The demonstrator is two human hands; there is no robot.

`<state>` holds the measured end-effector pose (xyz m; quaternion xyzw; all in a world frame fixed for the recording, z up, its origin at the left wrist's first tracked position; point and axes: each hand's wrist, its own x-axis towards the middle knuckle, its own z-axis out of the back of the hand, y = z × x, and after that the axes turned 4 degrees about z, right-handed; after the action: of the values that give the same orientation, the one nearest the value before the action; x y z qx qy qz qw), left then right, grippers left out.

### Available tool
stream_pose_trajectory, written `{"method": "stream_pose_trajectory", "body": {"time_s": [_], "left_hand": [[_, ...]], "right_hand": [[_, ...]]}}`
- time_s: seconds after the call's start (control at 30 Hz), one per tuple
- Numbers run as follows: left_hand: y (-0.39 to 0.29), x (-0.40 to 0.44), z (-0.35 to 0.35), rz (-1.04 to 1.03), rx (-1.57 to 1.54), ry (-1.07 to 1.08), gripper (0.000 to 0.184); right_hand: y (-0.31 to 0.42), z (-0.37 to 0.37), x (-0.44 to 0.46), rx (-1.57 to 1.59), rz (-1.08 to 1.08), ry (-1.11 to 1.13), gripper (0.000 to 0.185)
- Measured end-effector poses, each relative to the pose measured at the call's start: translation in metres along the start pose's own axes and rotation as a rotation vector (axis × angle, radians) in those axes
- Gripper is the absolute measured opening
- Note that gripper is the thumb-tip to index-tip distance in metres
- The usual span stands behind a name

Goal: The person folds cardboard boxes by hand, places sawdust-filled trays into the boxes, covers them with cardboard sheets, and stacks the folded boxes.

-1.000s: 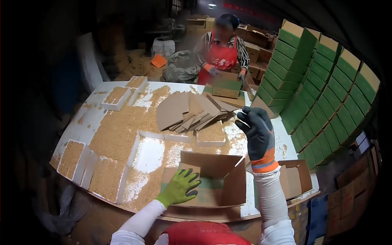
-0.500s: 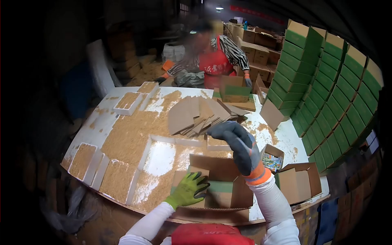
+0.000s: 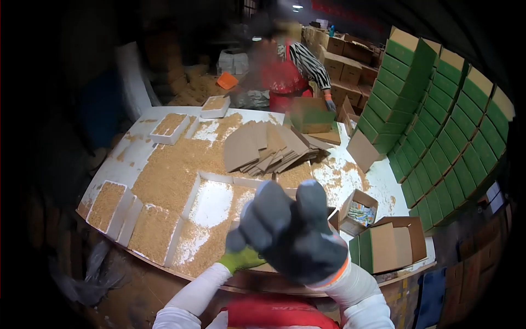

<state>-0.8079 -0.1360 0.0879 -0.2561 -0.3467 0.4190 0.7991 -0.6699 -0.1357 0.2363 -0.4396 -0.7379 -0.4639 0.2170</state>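
Observation:
My right hand point(image 3: 296, 233), in a grey-coated glove with an orange cuff, is raised close to the camera. Its fingers are bent and spread apart, and I see nothing held in it. Behind it, my left hand point(image 3: 241, 260) shows only part of a yellow-green glove. Its fingers are hidden, so its grip is unclear. The open cardboard box at my front is almost wholly covered by the right hand. To the right stand an open green-and-brown carton point(image 3: 392, 247) and a small box point(image 3: 359, 213) holding colourful packets.
Sawdust-like material point(image 3: 170, 170) covers much of the white table point(image 3: 118, 159). Flat cardboard pieces point(image 3: 268, 145) lie in a pile at the middle. White trays point(image 3: 171, 129) are filled with the material. Green cartons point(image 3: 438, 126) are stacked at right. A co-worker point(image 3: 285, 82) stands across the table.
My right hand has moved left and closer to the camera, its fingers now spread, covering the front box and most of my left hand. The co-worker has shifted, and a far tray sits differently.

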Motion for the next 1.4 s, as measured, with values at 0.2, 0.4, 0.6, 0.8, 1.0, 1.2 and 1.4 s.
{"method": "stream_pose_trajectory", "body": {"time_s": [0.2,0.4,0.6,0.8,1.0,1.2,1.4], "left_hand": [[0.076,-0.020,-0.048,-0.128,0.357,0.053,0.032],[0.052,-0.040,-0.057,-0.166,0.364,0.088,0.045],[0.064,-0.023,-0.048,-0.169,0.406,0.047,0.047],[0.074,-0.019,-0.048,-0.123,0.440,0.147,0.049],[0.074,-0.019,-0.050,-0.140,0.428,0.137,0.049],[0.077,-0.018,-0.051,-0.135,0.450,0.145,0.049],[0.067,-0.022,-0.044,-0.065,0.439,0.096,0.050]], "right_hand": [[-0.013,0.009,-0.001,-0.052,0.057,-0.151,0.027],[0.008,-0.044,0.011,-0.362,-0.241,-0.201,0.036],[-0.012,-0.035,0.006,-0.118,-0.019,-0.074,0.034],[-0.017,-0.030,0.004,-0.066,0.012,-0.073,0.031],[-0.019,-0.028,0.002,-0.050,0.046,-0.083,0.029],[-0.020,-0.029,0.004,-0.049,0.097,-0.078,0.028],[0.016,-0.029,-0.008,-0.426,0.336,-0.283,0.026]]}}
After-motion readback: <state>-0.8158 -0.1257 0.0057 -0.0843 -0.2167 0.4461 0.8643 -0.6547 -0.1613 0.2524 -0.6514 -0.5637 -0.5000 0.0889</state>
